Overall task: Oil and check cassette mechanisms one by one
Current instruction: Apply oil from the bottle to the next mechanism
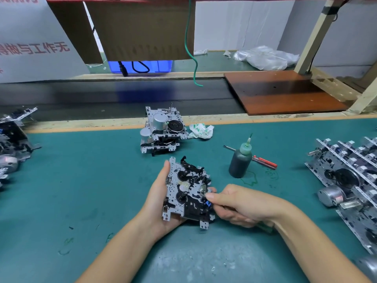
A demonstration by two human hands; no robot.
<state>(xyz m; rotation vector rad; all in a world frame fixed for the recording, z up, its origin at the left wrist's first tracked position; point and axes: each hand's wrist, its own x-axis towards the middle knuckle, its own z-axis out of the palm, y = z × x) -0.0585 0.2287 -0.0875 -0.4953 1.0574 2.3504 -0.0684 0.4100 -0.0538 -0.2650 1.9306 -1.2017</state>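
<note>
Head view: cassette mechanism (186, 193) in left hand (161, 201)

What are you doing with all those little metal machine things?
A person is checking a cassette mechanism over a green mat. The left hand grips it from the side and underneath, while the right hand pinches a small part at its edge. The oil bottle stands upright on the mat, untouched, with a red-handled screwdriver lying behind it. Two mechanisms are stacked farther back, and more wait in rows on the right.
</note>
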